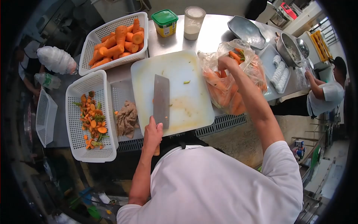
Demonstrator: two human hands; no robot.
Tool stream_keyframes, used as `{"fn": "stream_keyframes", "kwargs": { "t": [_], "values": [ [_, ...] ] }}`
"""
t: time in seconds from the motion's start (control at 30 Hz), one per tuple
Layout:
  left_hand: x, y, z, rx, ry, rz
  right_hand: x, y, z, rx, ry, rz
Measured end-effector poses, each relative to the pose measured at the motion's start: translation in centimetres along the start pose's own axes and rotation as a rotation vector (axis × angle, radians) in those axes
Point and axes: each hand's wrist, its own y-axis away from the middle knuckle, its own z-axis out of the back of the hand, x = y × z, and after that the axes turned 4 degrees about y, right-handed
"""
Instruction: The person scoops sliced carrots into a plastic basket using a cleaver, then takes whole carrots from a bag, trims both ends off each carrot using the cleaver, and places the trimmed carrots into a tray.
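Note:
My left hand [152, 134] is wrapped round the handle of a cleaver [161, 100], whose broad blade lies over the white cutting board [186, 71]. On the board are a small green stem piece [187, 81] and several brown specks. My right hand [226, 63] reaches into the open top of a clear plastic bag [210, 59] full of carrots [235, 97]. Its fingers point down among the carrots and are partly hidden, so their grip does not show. One carrot with a green top [237, 56] sticks up beside that hand.
A white basket [86, 59] of peeled carrots stands back left; a nearer basket [70, 119] holds carrot ends. Between it and the board lies a brown cloth [127, 118]. A green-lidded tub [165, 23] and a container [194, 24] stand behind. Another person [326, 95] works at right.

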Motion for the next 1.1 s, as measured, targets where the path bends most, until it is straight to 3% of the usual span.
{"fn": "stream_keyframes", "kwargs": {
  "t": [0.03, 0.1, 0.27, 0.33, 0.4, 0.43, 0.5, 0.57, 0.6, 0.67, 0.8, 0.87, 0.97, 1.1],
  "values": [
    [0.1, -0.1, 0.0, -0.002, 0.006, -0.002, -0.6, 0.6, -0.5, -0.001, -0.001, -0.005],
    [-0.1, -0.2, 0.0, -0.003, 0.011, -0.004, -1.6, 2.1, -2.0, 0.28, -0.5, 0.072],
    [0.4, -0.6, -0.1, -0.008, -0.007, 0.039, -3.0, 5.0, 0.9, 0.032, -0.7, -0.048],
    [0.2, -0.6, -0.1, -0.006, 0.006, 0.045, -4.0, 7.1, 3.1, -0.249, -0.694, 0.075],
    [0.2, -0.5, 0.0, -0.004, 0.019, 0.055, -4.8, 9.9, 6.1, -0.578, -0.621, 0.066],
    [0.2, -0.5, 0.0, -0.006, 0.02, 0.039, -5.0, 11.3, 7.3, -0.576, -0.621, 0.068],
    [0.1, -0.5, 0.1, -0.016, 0.021, 0.029, -4.8, 14.1, 9.2, -0.98, -0.823, 0.037],
    [0.0, -0.4, 0.5, 0.027, 0.014, 0.013, -3.2, 16.4, 9.8, -1.172, -0.879, 0.032],
    [0.6, -0.7, 0.6, 0.018, 0.016, 0.021, -1.4, 17.0, 9.2, -1.117, -1.005, 0.02],
    [2.7, -1.3, 0.7, -0.091, -0.072, -0.281, 2.2, 15.6, 5.7, -1.087, -1.289, 0.11],
    [0.1, -0.1, 2.7, -0.202, -0.075, -0.218, 14.9, 17.0, -0.2, -0.8, -1.655, 0.026],
    [-1.6, 0.7, 3.6, -0.3, -0.147, -0.279, 18.3, 15.6, -5.4, -0.65, -1.669, -0.049],
    [-3.7, 1.6, 4.5, -0.269, -0.206, -0.272, 20.0, 16.2, -8.5, -0.486, -1.879, -0.105],
    [-5.6, 1.9, 3.7, -0.172, -0.324, -0.228, 19.8, 16.7, -9.3, -0.435, -1.857, -0.089]
  ]
}}
